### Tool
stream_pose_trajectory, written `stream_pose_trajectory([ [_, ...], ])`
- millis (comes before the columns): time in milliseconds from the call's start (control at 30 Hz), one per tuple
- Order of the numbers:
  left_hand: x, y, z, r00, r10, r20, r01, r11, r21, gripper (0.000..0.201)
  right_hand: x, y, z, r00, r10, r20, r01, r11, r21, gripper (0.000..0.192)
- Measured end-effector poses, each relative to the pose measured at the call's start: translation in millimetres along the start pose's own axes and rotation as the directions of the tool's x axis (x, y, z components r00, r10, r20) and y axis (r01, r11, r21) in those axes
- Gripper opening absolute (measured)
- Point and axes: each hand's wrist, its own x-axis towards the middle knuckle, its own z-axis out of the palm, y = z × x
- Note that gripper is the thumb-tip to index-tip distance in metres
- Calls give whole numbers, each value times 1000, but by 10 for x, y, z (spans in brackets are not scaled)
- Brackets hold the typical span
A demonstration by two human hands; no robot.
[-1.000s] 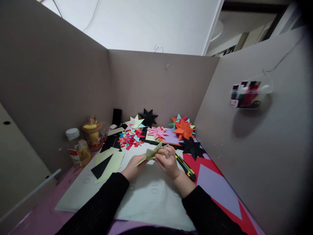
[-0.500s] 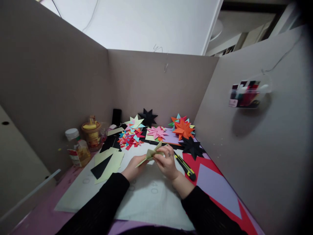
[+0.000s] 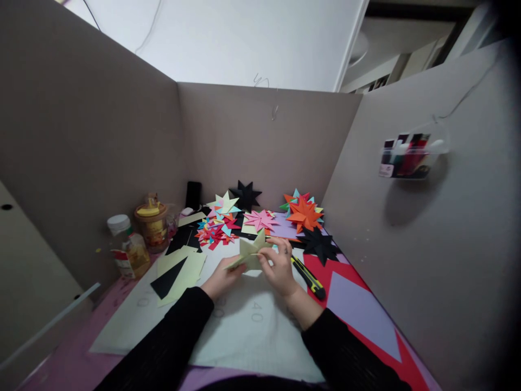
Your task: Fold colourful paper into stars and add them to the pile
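Observation:
A pale green folded paper star [image 3: 251, 248] with pointed flaps is held between both hands above the white sheet [image 3: 244, 326]. My left hand [image 3: 223, 278] grips its left side, fingers closed beneath the paper. On the other side, my right hand [image 3: 279, 267] pinches a flap between thumb and fingers; a ring shows on one finger. Just right of this hand lies a yellow and black utility knife [image 3: 310, 279]. Pale green paper strips [image 3: 191, 274] and a black paper piece [image 3: 167, 279] rest left of my left hand.
Folded paper stars in pink [image 3: 260, 220], orange [image 3: 304, 215] and black [image 3: 319, 245] stand along the back. Red paper [image 3: 354, 282] and lilac paper [image 3: 363, 312] lie right. A white-capped jar [image 3: 128, 250] and a brown tub [image 3: 152, 227] stand left. Grey panels [image 3: 264, 141] enclose the table.
The pale green star has been tilted and spread, so more of its flaps face me. My right hand has shifted slightly along it. The view has turned a little.

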Motion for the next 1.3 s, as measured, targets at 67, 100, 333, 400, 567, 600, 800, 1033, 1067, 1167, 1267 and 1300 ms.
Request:
stream_pose_trajectory([
  [67,2,-13,-3,996,-91,7,91,989,-117,37,26,32,2,994,108,5,-108,991,82,13],
  [100,-1,-19,-1,991,-136,15,137,977,-162,39,36,44,5,989,150,18,-151,981,123,16],
  [333,-4,-42,-32,963,-269,22,245,836,-492,48,-11,150,67,946,325,5,-308,890,336,46],
  [400,16,-73,-61,947,-321,6,268,778,-569,45,-31,216,94,904,425,37,-401,815,418,55],
  [567,62,-96,-112,871,-487,-61,295,618,-729,40,-37,267,138,706,560,434,-676,349,650,68],
  [600,67,-80,-113,860,-505,-74,280,587,-760,42,-42,236,148,651,525,549,-727,223,649,67],
  [800,62,-13,-51,862,-507,-10,280,493,-824,45,-141,-7,291,561,407,721,-717,-195,669,44],
  [1033,57,-53,45,858,-506,86,334,423,-842,49,-157,-65,375,531,507,679,-598,-344,724,31],
  [1067,53,-46,68,864,-493,100,341,428,-837,50,-153,-82,373,524,506,686,-604,-347,717,32],
  [1167,39,-19,106,900,-404,163,354,461,-814,50,-147,-99,373,501,528,686,-611,-347,712,38],
  [1267,42,6,21,942,-305,137,281,502,-818,51,-139,-8,374,494,592,637,-600,-298,742,46],
  [1300,47,12,-32,949,-297,102,249,514,-821,51,-136,38,368,497,609,618,-598,-276,752,48],
])
